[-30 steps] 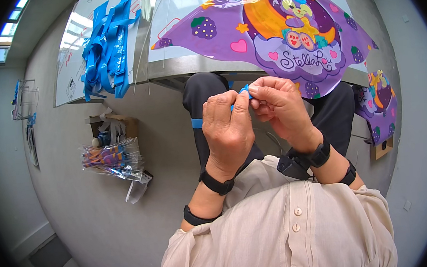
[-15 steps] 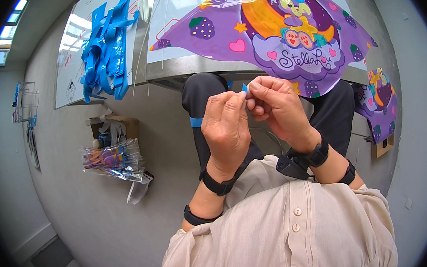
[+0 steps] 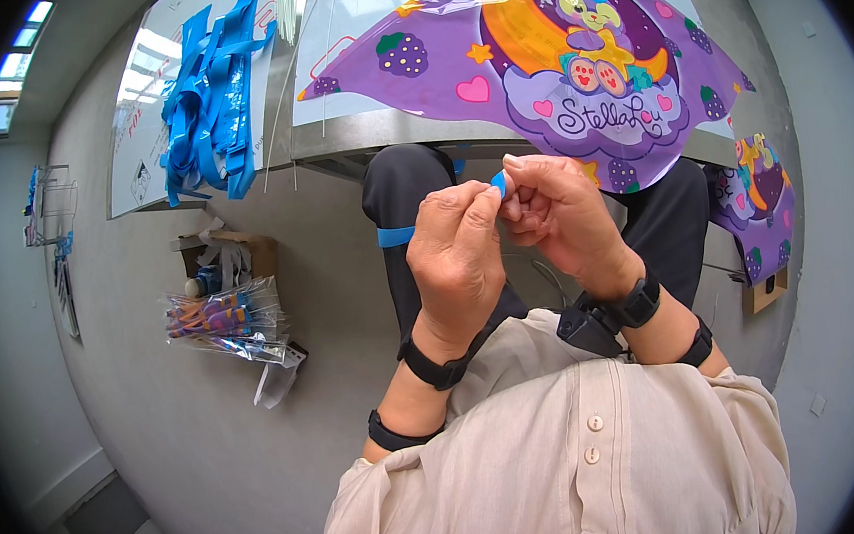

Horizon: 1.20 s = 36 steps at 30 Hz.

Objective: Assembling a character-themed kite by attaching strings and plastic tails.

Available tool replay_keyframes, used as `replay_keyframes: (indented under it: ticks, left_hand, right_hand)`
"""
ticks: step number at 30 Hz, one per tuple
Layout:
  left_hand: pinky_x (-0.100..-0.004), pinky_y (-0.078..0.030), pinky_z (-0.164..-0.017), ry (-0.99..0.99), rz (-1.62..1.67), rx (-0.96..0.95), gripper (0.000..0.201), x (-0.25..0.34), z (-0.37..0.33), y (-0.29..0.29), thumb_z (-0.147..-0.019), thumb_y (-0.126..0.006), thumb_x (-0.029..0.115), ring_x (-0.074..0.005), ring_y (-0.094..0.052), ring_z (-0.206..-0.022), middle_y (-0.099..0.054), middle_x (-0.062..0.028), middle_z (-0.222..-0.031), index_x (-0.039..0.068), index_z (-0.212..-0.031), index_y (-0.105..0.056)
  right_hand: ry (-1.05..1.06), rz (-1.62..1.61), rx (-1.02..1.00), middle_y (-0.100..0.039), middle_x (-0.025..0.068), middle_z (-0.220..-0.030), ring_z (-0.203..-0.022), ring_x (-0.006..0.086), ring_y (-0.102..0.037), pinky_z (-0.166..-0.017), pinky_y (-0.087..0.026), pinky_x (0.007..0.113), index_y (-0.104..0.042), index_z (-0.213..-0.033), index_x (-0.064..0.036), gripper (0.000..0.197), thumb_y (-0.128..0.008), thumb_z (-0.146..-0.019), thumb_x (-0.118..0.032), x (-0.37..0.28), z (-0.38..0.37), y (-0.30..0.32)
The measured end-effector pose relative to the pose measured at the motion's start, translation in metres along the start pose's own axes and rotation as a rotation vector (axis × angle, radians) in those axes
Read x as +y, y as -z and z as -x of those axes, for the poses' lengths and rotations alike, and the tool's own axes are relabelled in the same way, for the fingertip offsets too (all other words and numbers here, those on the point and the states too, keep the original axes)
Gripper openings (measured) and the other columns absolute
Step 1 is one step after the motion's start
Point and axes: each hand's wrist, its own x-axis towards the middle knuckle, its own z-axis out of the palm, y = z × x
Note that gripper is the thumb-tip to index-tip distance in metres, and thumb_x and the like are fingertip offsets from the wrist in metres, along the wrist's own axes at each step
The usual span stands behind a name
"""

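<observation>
Above my lap, my left hand point(image 3: 458, 254) and my right hand point(image 3: 569, 221) meet fingertip to fingertip. Both are closed in a pinch on the end of a blue ribbon point(image 3: 499, 183), a small folded tip of which shows between them. Another stretch of blue ribbon point(image 3: 396, 236) lies across my left trouser leg and passes behind my left hand; whether it is the same piece is hidden. Just beyond my hands, a purple kite point(image 3: 433, 86) with a printed cartoon character, moon, berries and hearts spreads over the table and hangs off its front edge.
A heap of blue ribbons point(image 3: 217, 103) hangs over the metal-edged table point(image 3: 366, 133) at the left, near thin white rods point(image 3: 287, 12). On the floor at left stand a cardboard box point(image 3: 263, 255) and plastic-wrapped purple bundles point(image 3: 215, 314). Another purple kite point(image 3: 768, 205) hangs at right.
My fingertips have shifted slightly to the right with the ribbon end. Its tip now looks bent over and rounder between my fingers, and my right thumb is more raised.
</observation>
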Motion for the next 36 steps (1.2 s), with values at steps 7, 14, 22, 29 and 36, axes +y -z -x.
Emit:
replay_keyframes:
  ticks: [7, 14, 22, 29, 36]
  left_hand:
    - [-0.0291, -0.050, -0.064, 0.025, 0.029, -0.003, 0.018, 0.000, 0.000, 0.001, -0.074, -0.062, -0.011, -0.0227, -0.061, -0.074, -0.063, -0.0125, -0.086, -0.004, -0.090, -0.064]
    - [-0.0260, -0.048, -0.061, 0.097, 0.090, -0.009, 0.017, 0.004, 0.003, -0.001, -0.075, -0.062, -0.011, -0.0188, -0.061, -0.074, -0.063, -0.0117, -0.088, -0.004, -0.090, -0.064]
    - [-0.0196, -0.041, -0.059, 0.647, 0.767, 0.003, 0.004, -0.004, 0.005, 0.001, -0.084, -0.061, 0.000, -0.0079, -0.053, -0.069, -0.060, -0.0038, -0.082, -0.003, -0.083, -0.064]
    - [-0.0189, -0.042, -0.060, 0.789, 0.739, 0.053, 0.007, -0.003, 0.007, 0.000, -0.087, -0.060, 0.004, -0.0056, -0.052, -0.064, -0.060, 0.0004, -0.075, -0.001, -0.084, -0.063]
    - [-0.0316, -0.050, -0.078, 1.037, 1.016, 0.217, 0.008, -0.037, 0.011, 0.015, -0.090, -0.049, 0.005, -0.0199, -0.062, -0.083, -0.064, -0.0201, -0.098, -0.001, -0.088, -0.054]
  right_hand:
    - [-0.031, -0.026, 0.011, -0.050, -0.0003, -0.059, -0.045, 0.0029, -0.038, -0.039, -0.027, 0.017, -0.055, -0.067, -0.0041, 0.024, -0.059, -0.088, -0.016, 0.000, -0.001, -0.001]
    - [-0.029, 0.007, 0.002, -0.046, -0.0042, -0.057, -0.045, 0.0008, -0.037, -0.039, -0.025, 0.015, -0.055, -0.067, -0.0072, 0.024, -0.063, -0.087, -0.018, 0.002, 0.000, 0.001]
    - [0.034, 0.151, -0.006, -0.048, -0.0045, -0.058, -0.047, 0.0002, -0.038, -0.040, -0.025, 0.015, -0.057, -0.068, -0.0075, 0.023, -0.064, -0.086, -0.020, 0.002, 0.000, 0.005]
    - [0.089, 0.326, -0.034, -0.051, -0.0044, -0.061, -0.052, 0.0009, -0.043, -0.044, -0.028, 0.015, -0.058, -0.070, -0.0073, 0.023, -0.061, -0.088, -0.021, 0.003, 0.000, 0.003]
    - [0.114, 0.012, 0.022, -0.061, 0.0039, -0.076, -0.054, 0.0028, -0.047, -0.043, -0.036, 0.014, -0.056, -0.076, -0.0045, 0.014, -0.056, -0.087, -0.012, -0.018, -0.017, 0.031]
